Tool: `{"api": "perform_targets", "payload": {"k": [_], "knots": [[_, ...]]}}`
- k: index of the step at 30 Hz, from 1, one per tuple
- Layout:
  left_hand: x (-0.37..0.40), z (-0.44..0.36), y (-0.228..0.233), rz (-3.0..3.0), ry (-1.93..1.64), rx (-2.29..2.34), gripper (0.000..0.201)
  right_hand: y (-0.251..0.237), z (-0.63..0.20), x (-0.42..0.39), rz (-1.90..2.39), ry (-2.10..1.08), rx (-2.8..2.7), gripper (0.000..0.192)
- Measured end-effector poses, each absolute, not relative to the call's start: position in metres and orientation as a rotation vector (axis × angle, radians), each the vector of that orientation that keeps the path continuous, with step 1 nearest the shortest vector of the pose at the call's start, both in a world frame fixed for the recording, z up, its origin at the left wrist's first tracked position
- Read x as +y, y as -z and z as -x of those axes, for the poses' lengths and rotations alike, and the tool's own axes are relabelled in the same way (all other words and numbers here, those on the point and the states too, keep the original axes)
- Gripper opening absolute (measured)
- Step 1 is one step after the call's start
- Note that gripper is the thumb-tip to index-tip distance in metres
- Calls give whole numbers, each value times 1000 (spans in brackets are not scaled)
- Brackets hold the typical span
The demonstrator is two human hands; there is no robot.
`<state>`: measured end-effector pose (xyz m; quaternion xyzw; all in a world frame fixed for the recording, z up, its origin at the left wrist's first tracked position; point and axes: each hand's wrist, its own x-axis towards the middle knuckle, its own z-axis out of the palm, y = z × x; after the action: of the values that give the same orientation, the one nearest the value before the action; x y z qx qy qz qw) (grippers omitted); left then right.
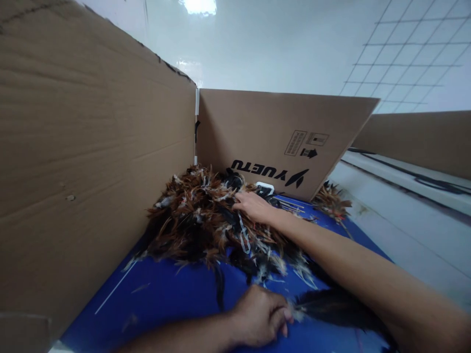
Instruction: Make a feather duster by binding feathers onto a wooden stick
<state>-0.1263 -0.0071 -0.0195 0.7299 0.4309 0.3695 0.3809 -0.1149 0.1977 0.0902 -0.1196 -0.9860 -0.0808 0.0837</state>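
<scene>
hemmed by cardboard walls [91, 147], left hand [259, 316] pinches a feather bundle [331, 309], right hand [253, 206] spread on feather pile [198, 220].

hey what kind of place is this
Probably a small workshop sorting feathers: a heap of brown and black feathers on a blue surface, cardboard panels as screens, and white tiled walls.

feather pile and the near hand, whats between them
In the head view, bare blue surface with a few stray feathers lies between the feather pile and the left hand.
</scene>
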Motion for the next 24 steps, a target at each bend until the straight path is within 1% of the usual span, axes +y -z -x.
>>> {"api": "perform_targets", "payload": {"k": [1,2,5,6,9,10,15,18,21,24], "knots": [[-7,126,19,-1866,-936,1103,23,-91,119,199,372,169,-2940,14],[-7,126,19,-1868,-933,1104,23,-94,122,201,391,94,-2927,13],[-7,127,19,-1874,-954,1093,23,-116,125,207,459,-89,-2840,20],[-7,127,19,-1871,-963,1085,24,-128,124,207,493,-152,-2790,21],[-7,127,20,-1839,-974,1068,24,-167,115,203,690,-572,-2534,23],[-7,127,20,-1829,-975,1066,24,-180,110,199,752,-667,-2449,23],[-8,126,19,-1820,-958,1084,24,-232,83,184,867,-963,-2044,19],[-9,125,17,-1812,-909,1106,27,-254,61,186,840,-1006,-1891,22],[-9,125,16,-1805,-880,1115,29,-270,31,195,880,-937,-1770,26],[-10,125,16,-1810,-901,1106,27,-277,-7,206,1001,-827,-1662,23]]}}
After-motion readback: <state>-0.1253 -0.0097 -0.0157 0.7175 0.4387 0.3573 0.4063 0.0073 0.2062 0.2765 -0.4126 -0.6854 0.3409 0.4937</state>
